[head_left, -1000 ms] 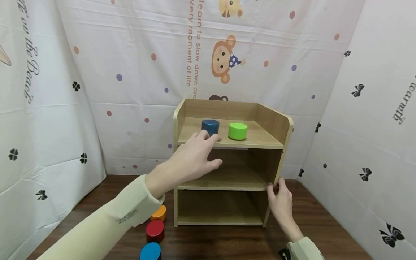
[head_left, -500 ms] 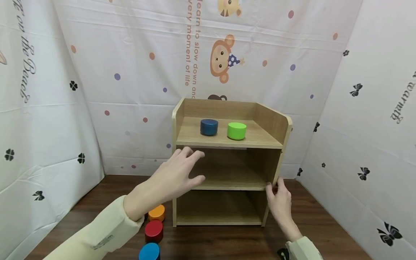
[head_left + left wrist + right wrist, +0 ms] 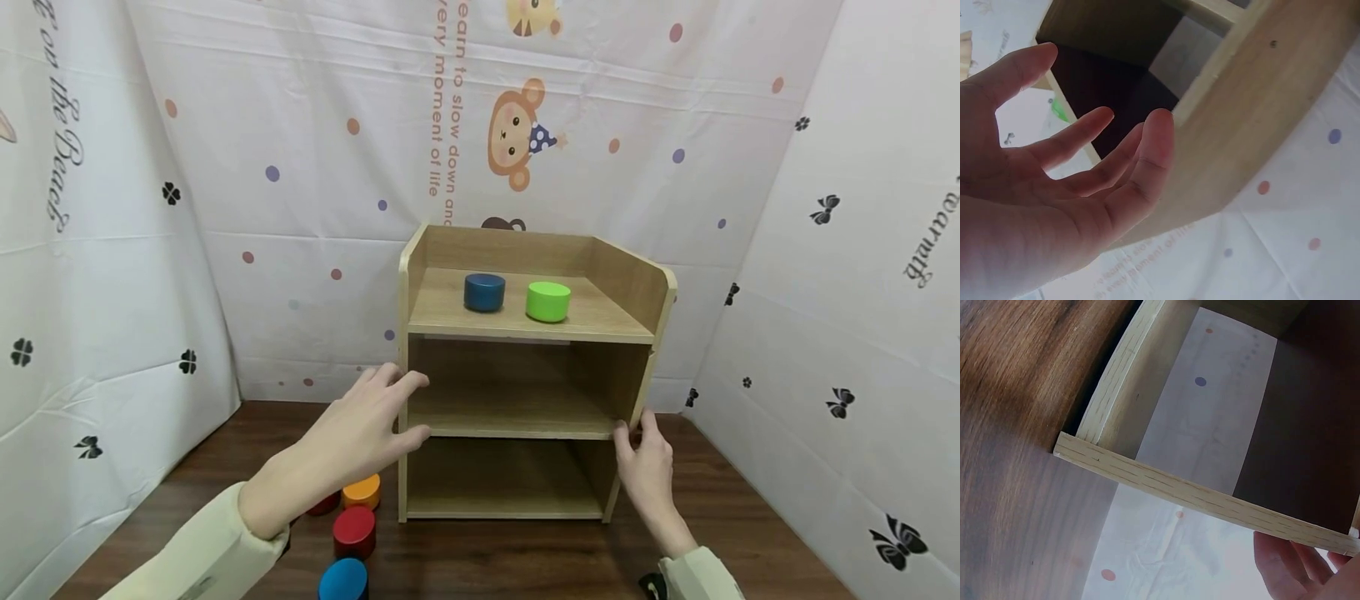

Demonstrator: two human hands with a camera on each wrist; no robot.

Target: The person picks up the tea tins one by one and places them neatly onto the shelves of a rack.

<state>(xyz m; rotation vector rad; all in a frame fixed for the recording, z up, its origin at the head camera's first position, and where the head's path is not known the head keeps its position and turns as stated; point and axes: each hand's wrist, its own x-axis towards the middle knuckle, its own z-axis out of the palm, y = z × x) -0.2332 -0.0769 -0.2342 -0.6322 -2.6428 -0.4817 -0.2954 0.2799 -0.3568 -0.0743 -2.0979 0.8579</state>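
Left hand (image 3: 341,433) is hovering empty, fingers parted, near shelf (image 3: 510,414); right hand (image 3: 651,472) is gripping its side. Blue block (image 3: 483,293) is sitting on top.

White cloth (image 3: 600,192) spans the back, a sideways monkey (image 3: 512,137) and coloured dots (image 3: 272,173) across it, while more white cloth (image 3: 112,292) closes both sides, all above a dark wood-grain tabletop (image 3: 480,556)!

At lower right I see the right grip (image 3: 1291,569), its fingers against the side of a pale wooden shelf (image 3: 1172,489). Left lies a brown, wood-grained surface (image 3: 1010,369); through the shelf shows a dotted white sheet (image 3: 1216,412).
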